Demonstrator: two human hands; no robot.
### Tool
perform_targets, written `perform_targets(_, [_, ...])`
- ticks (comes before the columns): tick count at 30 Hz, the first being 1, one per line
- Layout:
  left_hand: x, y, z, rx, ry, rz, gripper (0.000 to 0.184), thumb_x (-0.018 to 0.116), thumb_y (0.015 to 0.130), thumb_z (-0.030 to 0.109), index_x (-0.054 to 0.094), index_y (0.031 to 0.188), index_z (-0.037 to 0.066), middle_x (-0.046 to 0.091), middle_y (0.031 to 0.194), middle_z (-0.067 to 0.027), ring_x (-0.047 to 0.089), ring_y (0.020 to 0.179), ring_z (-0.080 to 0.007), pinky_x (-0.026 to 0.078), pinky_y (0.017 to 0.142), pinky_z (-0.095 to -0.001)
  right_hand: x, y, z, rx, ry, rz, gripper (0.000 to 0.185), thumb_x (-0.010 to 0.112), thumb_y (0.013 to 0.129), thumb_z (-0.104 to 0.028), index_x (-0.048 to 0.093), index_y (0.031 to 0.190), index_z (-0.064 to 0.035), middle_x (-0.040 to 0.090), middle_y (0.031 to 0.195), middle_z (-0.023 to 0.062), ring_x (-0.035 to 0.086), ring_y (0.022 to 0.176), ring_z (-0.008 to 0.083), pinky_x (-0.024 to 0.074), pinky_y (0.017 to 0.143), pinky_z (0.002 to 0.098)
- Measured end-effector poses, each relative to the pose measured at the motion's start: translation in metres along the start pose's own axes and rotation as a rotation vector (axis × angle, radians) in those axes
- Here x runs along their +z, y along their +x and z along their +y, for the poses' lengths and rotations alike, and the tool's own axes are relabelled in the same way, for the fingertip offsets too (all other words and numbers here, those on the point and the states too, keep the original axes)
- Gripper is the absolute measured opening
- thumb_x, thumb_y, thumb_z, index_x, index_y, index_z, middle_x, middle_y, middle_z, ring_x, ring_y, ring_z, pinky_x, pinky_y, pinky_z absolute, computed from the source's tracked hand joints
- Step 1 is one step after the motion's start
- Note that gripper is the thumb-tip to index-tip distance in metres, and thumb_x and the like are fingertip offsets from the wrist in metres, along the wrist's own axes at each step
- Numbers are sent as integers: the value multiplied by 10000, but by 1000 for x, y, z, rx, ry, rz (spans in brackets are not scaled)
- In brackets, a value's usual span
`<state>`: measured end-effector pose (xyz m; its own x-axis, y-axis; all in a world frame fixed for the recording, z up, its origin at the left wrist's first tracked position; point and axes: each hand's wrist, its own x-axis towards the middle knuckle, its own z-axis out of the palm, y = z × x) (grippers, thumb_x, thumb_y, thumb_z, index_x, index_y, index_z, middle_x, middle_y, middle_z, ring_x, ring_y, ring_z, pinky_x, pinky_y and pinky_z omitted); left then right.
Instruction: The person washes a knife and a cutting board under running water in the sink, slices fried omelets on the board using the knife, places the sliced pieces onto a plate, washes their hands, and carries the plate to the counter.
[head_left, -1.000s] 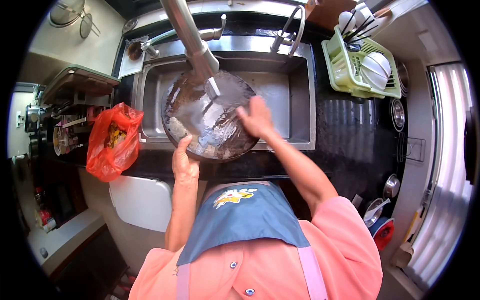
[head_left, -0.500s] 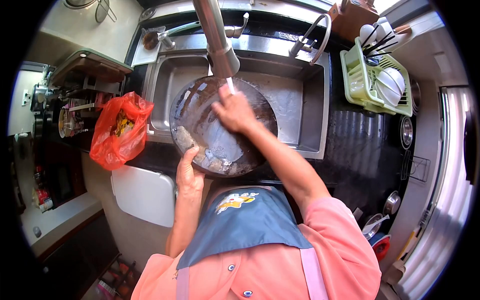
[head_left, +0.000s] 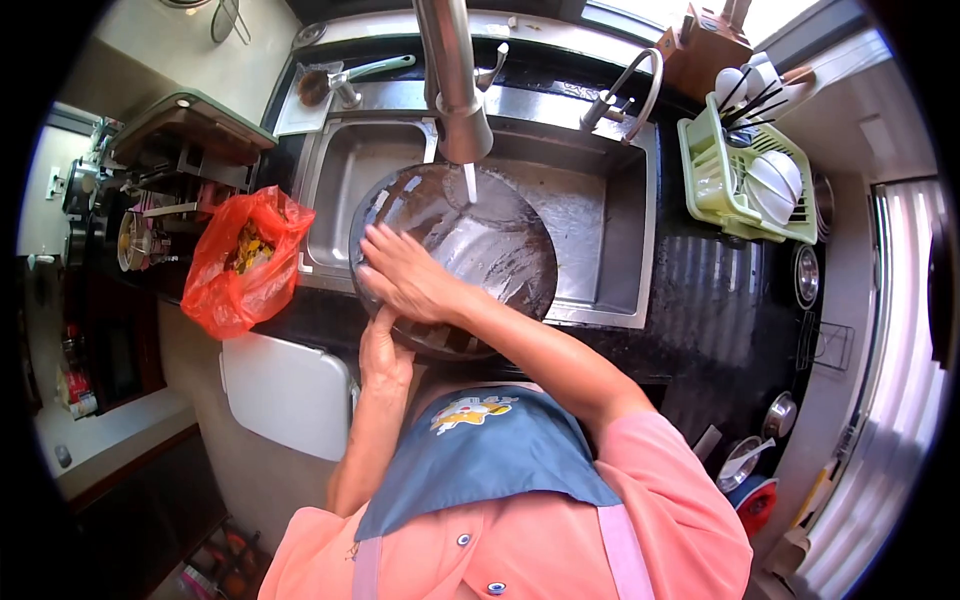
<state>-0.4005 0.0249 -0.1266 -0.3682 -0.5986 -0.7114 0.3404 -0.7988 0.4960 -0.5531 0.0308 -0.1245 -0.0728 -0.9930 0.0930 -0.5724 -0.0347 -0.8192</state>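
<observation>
Right hand [head_left: 402, 277], head view: one, fingers stretched out and slightly apart, laid palm-down over the dark round pan [head_left: 500, 248] toward its nine o'clock side. Left hand [head_left: 385, 360]: one, clamped on the pan's rim near seven o'clock. Pan: wet, over the steel sink [head_left: 605, 240], before me. Tap [head_left: 462, 120]: one, twelve o'clock, stream falling into the pan. Red plastic bag [head_left: 225, 275]: one, nine o'clock. Green dish rack [head_left: 712, 190]: one, holding white bowls [head_left: 772, 187], between two and three o'clock, on the black bench [head_left: 690, 305].
</observation>
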Motion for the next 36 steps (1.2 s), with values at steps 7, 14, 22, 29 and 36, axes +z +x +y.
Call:
perform_targets(7, [0,1,9,39,40,-34,558,768,835,84,562,1347,5,643,1237,-97,627,1149,-261,516,1027,-441,-57,19,147,562,-226,305,620,501,998,-498,573,1272,54,584,1319,278,569,1242,424,448,1033,529])
perform_targets(14, [10,8,11,40,105,-44,544,789,833,123,580,1319,0,636,1247,-100,623,1152,-256,512,1024,-438,-27,-71,151,579,-759,573,554,466,1041,-428,566,1255,73,572,1329,299,531,1249,475,428,1051,534])
perform_targets(22, [1,20,10,-68,97,-60,465,779,846,90,599,1269,24,666,1166,-87,656,1085,-248,551,978,-434,1,-74,-18,348,-237,116,789,361,1065,-533,309,1560,78,255,1645,289,200,1562,376,171,1266,486])
perform_targets(29, [-7,18,6,-95,67,-65,548,765,841,86,562,1347,28,653,1256,-112,635,1158,-291,513,1047,-481,-78,-84,102,904,-217,27,927,343,1021,-659,251,1582,72,219,1668,263,154,1578,342,104,1281,434])
perform_targets(36, [-15,-16,18,-85,97,-18,523,753,858,120,573,1341,29,664,1274,-115,637,1178,-304,507,1060,-496,-50,-128,69,553,-351,351,757,527,1021,-511,421,1500,66,339,1589,323,291,1503,457,223,1244,503])
